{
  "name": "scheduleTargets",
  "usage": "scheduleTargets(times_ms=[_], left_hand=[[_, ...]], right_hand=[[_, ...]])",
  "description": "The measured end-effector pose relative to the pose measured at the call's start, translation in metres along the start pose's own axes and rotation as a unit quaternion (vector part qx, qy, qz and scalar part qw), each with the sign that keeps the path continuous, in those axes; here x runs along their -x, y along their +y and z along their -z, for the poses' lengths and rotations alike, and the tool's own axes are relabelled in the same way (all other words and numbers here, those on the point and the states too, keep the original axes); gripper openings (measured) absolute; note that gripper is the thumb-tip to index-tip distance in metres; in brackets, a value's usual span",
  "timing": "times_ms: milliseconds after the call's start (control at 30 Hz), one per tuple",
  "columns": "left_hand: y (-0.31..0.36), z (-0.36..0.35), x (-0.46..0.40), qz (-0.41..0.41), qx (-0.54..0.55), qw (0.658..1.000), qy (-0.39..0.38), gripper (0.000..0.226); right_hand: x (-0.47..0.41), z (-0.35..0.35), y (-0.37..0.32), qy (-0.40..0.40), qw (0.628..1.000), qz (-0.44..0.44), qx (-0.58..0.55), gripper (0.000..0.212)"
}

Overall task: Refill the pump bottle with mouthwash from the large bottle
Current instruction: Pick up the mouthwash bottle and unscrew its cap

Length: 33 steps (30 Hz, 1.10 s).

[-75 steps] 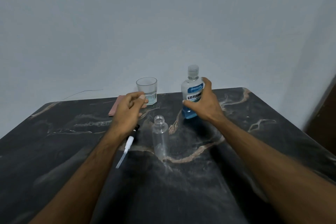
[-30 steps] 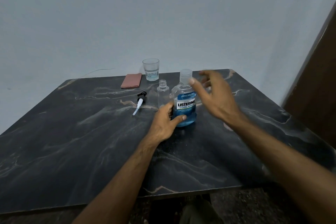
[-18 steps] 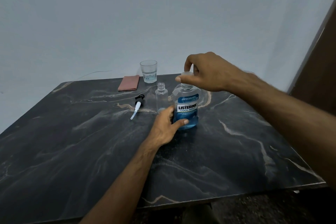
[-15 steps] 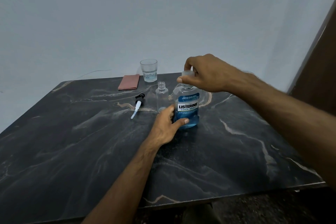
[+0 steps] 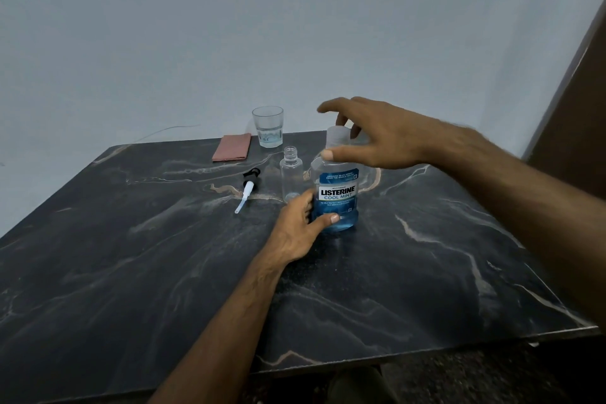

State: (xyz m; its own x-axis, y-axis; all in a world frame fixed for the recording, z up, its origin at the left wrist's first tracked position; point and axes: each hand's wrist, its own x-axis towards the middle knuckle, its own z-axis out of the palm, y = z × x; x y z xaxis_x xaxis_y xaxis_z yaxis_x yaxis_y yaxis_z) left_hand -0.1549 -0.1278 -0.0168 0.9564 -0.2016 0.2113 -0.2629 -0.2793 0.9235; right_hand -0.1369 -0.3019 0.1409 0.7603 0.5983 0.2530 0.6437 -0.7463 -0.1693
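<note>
mouthwash bottle [image 5: 337, 197] upright | dark marble table [image 5: 131, 272] | pale wall [image 5: 196, 26]

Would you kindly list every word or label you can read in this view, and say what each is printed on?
"LISTERINE": white band on the label of the large clear bottle of blue mouthwash.
"COOL MINT": just beneath it, same label.
Small lines of print above and below these on the label: too blurred to read.
The small clear empty bottle, the clear drinking glass and the folded pink cloth show no text.
</note>
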Motion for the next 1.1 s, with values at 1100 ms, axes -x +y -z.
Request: scheduleTargets(times_ms=[1100], left_hand=[[-0.003,0.0,0.001,-0.002,-0.001,1.0,0.004,0.044]], right_hand=[[-0.004,0.006,-0.006,-0.015,0.993,-0.003,-0.113,0.027]])
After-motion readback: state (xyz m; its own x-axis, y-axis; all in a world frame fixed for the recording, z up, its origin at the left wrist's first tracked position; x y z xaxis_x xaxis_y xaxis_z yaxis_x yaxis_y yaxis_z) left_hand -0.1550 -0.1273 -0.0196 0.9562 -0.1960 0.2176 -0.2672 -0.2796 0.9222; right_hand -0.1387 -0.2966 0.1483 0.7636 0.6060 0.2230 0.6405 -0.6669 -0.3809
